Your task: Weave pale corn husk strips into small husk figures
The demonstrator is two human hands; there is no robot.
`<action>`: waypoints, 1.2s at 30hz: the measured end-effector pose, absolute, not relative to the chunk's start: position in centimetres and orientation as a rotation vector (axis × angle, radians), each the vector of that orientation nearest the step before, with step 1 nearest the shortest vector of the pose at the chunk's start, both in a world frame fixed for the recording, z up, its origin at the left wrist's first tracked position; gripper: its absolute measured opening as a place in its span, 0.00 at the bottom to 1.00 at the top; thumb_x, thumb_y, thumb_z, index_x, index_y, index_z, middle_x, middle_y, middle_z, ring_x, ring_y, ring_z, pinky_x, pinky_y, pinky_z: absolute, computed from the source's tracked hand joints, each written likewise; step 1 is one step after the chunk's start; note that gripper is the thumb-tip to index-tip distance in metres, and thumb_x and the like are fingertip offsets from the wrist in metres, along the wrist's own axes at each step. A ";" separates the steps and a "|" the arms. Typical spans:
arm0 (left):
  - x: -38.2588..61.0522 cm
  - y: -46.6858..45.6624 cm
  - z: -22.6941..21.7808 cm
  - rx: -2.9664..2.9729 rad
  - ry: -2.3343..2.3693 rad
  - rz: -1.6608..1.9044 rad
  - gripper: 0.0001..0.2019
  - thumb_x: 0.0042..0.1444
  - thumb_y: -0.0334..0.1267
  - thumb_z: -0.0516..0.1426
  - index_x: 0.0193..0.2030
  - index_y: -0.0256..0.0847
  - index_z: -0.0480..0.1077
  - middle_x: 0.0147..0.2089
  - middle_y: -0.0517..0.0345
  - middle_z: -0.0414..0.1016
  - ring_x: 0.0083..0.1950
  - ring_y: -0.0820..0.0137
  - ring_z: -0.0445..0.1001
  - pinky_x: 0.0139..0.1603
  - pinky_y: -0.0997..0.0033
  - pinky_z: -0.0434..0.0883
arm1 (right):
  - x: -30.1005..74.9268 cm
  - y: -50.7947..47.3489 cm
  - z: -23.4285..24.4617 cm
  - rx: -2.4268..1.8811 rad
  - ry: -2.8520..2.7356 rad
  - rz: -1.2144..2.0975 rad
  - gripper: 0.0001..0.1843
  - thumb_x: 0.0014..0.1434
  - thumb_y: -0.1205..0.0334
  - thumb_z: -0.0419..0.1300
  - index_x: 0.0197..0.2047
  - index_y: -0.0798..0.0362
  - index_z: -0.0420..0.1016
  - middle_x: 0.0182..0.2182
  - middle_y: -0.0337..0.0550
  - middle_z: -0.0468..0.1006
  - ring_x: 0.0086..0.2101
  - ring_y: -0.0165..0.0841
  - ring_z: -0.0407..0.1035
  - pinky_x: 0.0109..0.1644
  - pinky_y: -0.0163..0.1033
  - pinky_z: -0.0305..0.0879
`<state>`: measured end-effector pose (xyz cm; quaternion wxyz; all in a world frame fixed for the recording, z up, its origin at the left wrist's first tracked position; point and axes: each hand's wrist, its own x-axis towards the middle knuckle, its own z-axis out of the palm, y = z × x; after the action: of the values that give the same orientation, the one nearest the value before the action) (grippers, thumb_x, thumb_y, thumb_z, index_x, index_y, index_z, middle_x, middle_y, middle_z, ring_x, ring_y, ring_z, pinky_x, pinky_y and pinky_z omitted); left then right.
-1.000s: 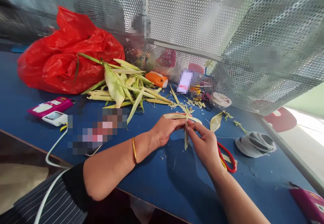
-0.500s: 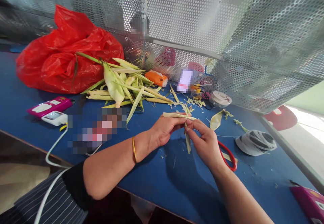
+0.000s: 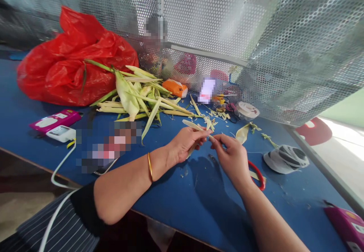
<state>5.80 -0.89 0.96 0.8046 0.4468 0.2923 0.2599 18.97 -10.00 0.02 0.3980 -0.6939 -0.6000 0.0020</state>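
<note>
Pale strips of corn husk [image 3: 191, 124] are pinched between the fingers of my left hand [image 3: 189, 142], over the middle of the table. One strip sticks out to the left, another points up, and a piece hangs below the palm. My right hand [image 3: 229, 152] meets it from the right, with thumb and index finger closed on the husk's near end. The exact join between the strips is hidden by the fingertips. Red-handled scissors [image 3: 260, 178] lie partly behind my right wrist. A spool of white thread [image 3: 286, 159] stands to the right.
A pile of corn husks [image 3: 125, 92] lies before a red plastic bag [image 3: 71, 62] at the back left. Husk scraps, an orange tissue pack [image 3: 174, 88] and a tape roll [image 3: 248, 110] sit near the perforated metal screen [image 3: 207, 20]. A white cable [image 3: 57, 164] crosses the left edge.
The strip that hung between my hands has swung left under my left palm. My right fingers have shifted on the husk, and the strips have turned.
</note>
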 end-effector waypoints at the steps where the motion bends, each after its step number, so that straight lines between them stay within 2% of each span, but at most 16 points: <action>1: 5.9 -0.9 0.8 1.010 0.647 0.572 0.09 0.47 0.39 0.67 0.29 0.36 0.74 0.22 0.65 0.66 0.22 0.81 0.61 0.23 0.78 0.56 | 18.8 -10.1 0.0 -1.754 -1.535 -0.038 0.13 0.64 0.55 0.55 0.30 0.48 0.74 0.24 0.37 0.78 0.28 0.34 0.71 0.42 0.41 0.62; 5: 6.2 -1.2 0.5 1.207 0.731 0.632 0.09 0.52 0.39 0.62 0.27 0.35 0.73 0.21 0.64 0.67 0.21 0.80 0.60 0.21 0.77 0.54 | 18.1 -10.6 0.2 -1.710 -1.581 -0.180 0.14 0.64 0.58 0.55 0.27 0.48 0.72 0.23 0.37 0.77 0.29 0.34 0.71 0.45 0.42 0.61; 9: 6.0 -1.2 0.7 1.243 0.763 0.641 0.09 0.53 0.40 0.61 0.30 0.35 0.75 0.21 0.64 0.66 0.20 0.80 0.59 0.21 0.77 0.54 | 18.3 -10.8 0.6 -1.697 -1.575 -0.132 0.14 0.63 0.58 0.55 0.27 0.48 0.72 0.23 0.38 0.77 0.29 0.35 0.71 0.44 0.42 0.62; 13: 5.6 -1.1 0.9 1.307 0.692 0.536 0.13 0.47 0.45 0.66 0.27 0.36 0.73 0.21 0.64 0.66 0.20 0.80 0.58 0.21 0.76 0.53 | 19.0 -10.9 1.3 -1.652 -1.342 -0.169 0.11 0.62 0.55 0.58 0.34 0.49 0.78 0.32 0.42 0.80 0.36 0.37 0.73 0.44 0.42 0.64; 16: 5.5 -1.4 0.7 1.482 0.640 0.450 0.15 0.48 0.45 0.63 0.21 0.37 0.71 0.19 0.62 0.66 0.20 0.79 0.57 0.24 0.74 0.54 | 19.3 -10.8 1.5 -1.629 -1.406 -0.170 0.10 0.60 0.53 0.62 0.39 0.48 0.81 0.35 0.43 0.79 0.39 0.39 0.72 0.47 0.44 0.64; 18: 5.6 -1.7 0.4 1.573 0.622 0.425 0.15 0.49 0.42 0.61 0.17 0.38 0.68 0.17 0.63 0.64 0.20 0.78 0.58 0.25 0.73 0.55 | 19.2 -10.5 1.3 -1.632 -1.502 -0.020 0.09 0.58 0.53 0.63 0.37 0.47 0.81 0.34 0.42 0.79 0.37 0.38 0.72 0.45 0.44 0.64; 22: 5.8 -2.2 0.0 1.635 0.589 0.384 0.13 0.50 0.39 0.58 0.17 0.39 0.68 0.18 0.64 0.64 0.22 0.77 0.59 0.27 0.73 0.56 | 18.6 -10.1 0.7 -1.619 -1.404 0.193 0.09 0.56 0.58 0.62 0.26 0.50 0.76 0.26 0.39 0.75 0.31 0.34 0.68 0.37 0.39 0.62; 25: 5.8 -2.4 0.2 1.612 0.566 0.348 0.12 0.49 0.39 0.58 0.17 0.39 0.68 0.18 0.64 0.64 0.23 0.76 0.60 0.28 0.73 0.57 | 18.2 -10.2 0.7 -1.601 -1.282 0.206 0.11 0.54 0.61 0.62 0.21 0.51 0.72 0.23 0.36 0.71 0.27 0.31 0.65 0.33 0.37 0.60; 30: 5.8 -2.6 0.4 1.609 0.525 0.302 0.12 0.47 0.34 0.58 0.15 0.39 0.66 0.17 0.64 0.64 0.23 0.76 0.60 0.29 0.72 0.57 | 17.9 -10.2 0.6 -1.579 -1.277 0.095 0.12 0.55 0.62 0.62 0.21 0.50 0.70 0.23 0.36 0.69 0.27 0.31 0.64 0.33 0.37 0.60; 33: 5.9 -2.6 0.2 1.524 0.521 0.293 0.12 0.47 0.37 0.61 0.15 0.39 0.68 0.17 0.63 0.65 0.22 0.76 0.60 0.28 0.72 0.57 | 18.1 -10.2 0.5 -1.578 -1.362 0.019 0.10 0.57 0.61 0.62 0.24 0.50 0.73 0.25 0.37 0.73 0.30 0.32 0.67 0.37 0.39 0.62; 36: 5.8 -2.3 0.5 1.327 0.552 0.291 0.12 0.49 0.46 0.63 0.25 0.37 0.75 0.21 0.61 0.69 0.22 0.78 0.61 0.25 0.73 0.56 | 19.0 -10.3 1.0 -1.561 -1.329 -0.139 0.07 0.61 0.58 0.59 0.36 0.49 0.78 0.35 0.42 0.79 0.39 0.36 0.71 0.46 0.42 0.64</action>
<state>5.76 -2.30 0.47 0.7431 0.6055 0.2521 0.1328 18.98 -10.34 0.99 0.5170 -0.6503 -0.5535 -0.0580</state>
